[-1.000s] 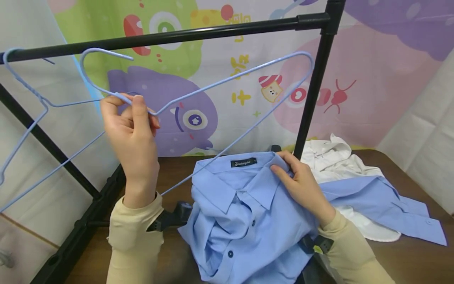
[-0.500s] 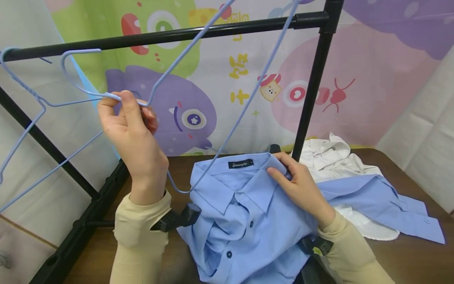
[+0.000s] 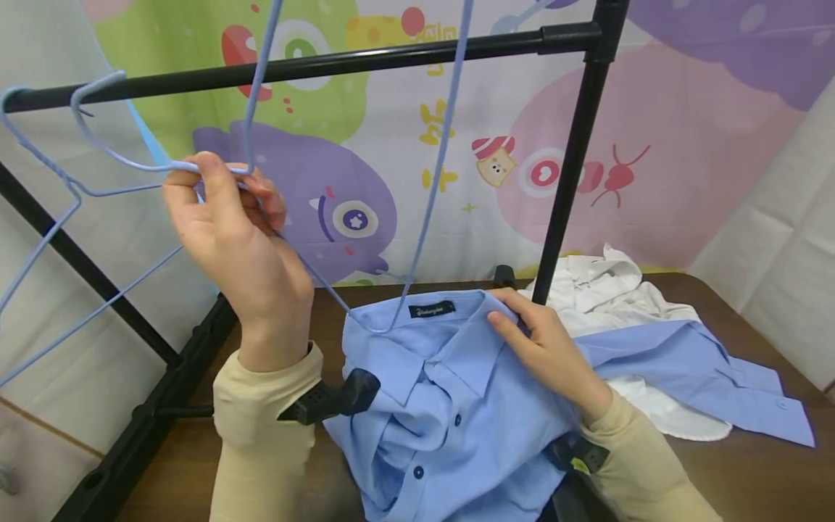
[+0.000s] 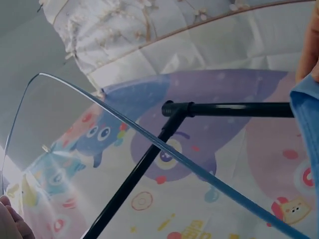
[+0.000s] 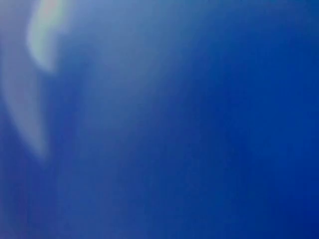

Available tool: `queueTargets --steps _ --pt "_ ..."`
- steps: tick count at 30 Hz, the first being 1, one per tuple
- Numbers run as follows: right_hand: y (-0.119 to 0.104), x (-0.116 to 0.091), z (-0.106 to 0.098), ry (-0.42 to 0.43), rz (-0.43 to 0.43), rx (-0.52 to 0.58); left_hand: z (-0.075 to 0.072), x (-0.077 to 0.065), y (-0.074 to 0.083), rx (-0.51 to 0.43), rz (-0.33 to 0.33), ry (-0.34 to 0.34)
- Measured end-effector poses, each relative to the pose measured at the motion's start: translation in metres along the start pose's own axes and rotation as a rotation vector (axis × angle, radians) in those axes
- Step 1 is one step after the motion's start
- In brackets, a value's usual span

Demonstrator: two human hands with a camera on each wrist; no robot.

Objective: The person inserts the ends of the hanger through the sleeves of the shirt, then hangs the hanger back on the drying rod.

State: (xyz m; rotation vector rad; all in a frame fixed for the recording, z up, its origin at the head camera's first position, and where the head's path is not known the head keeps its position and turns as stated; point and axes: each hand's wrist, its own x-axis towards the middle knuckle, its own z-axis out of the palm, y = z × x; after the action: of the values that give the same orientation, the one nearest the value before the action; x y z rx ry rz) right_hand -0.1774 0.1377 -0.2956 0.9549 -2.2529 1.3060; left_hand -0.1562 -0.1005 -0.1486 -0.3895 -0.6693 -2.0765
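Near the rack's bar, my left hand [image 3: 238, 232] pinches a light-blue clothes hanger [image 3: 433, 174] at the neck below its hook. The hanger is turned on end, and its lower corner overlaps the left side of the collar of a blue button-up shirt [image 3: 457, 391]. My right hand [image 3: 544, 348] grips that shirt at the right side of its collar, thumb in front and fingers behind. In the left wrist view the hanger's wire [image 4: 174, 154] runs across the picture, with a bit of blue cloth [image 4: 306, 107] at the right edge. Blurred blue cloth [image 5: 174, 124] fills the right wrist view.
A black rack bar [image 3: 372, 61] crosses above the shirt, with a black post [image 3: 570, 159] at its right. Another blue hanger [image 3: 48, 163] hangs from the bar at left. White clothing [image 3: 613, 290] lies on the brown table [image 3: 737, 464], partly under the shirt's sleeve [image 3: 704, 373].
My left hand has turned the hanger upright and moved it slightly left, bringing its lower corner to the shirt's collar. My right hand keeps hold of the shirt, shifting slightly left and down.
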Motion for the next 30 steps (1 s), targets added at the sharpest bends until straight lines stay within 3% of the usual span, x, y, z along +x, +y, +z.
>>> queueTargets --steps 8,22,30 --pt "-0.009 -0.001 0.0 0.043 -0.051 0.018 0.001 -0.015 -0.013 0.045 -0.026 -0.077" --pt "-0.024 -0.003 -0.002 0.231 -0.159 0.011 -0.008 -0.031 -0.027 0.105 -0.11 -0.293" --pt "-0.032 -0.005 -0.012 0.272 -0.158 0.131 -0.012 -0.036 -0.032 0.122 -0.129 -0.347"
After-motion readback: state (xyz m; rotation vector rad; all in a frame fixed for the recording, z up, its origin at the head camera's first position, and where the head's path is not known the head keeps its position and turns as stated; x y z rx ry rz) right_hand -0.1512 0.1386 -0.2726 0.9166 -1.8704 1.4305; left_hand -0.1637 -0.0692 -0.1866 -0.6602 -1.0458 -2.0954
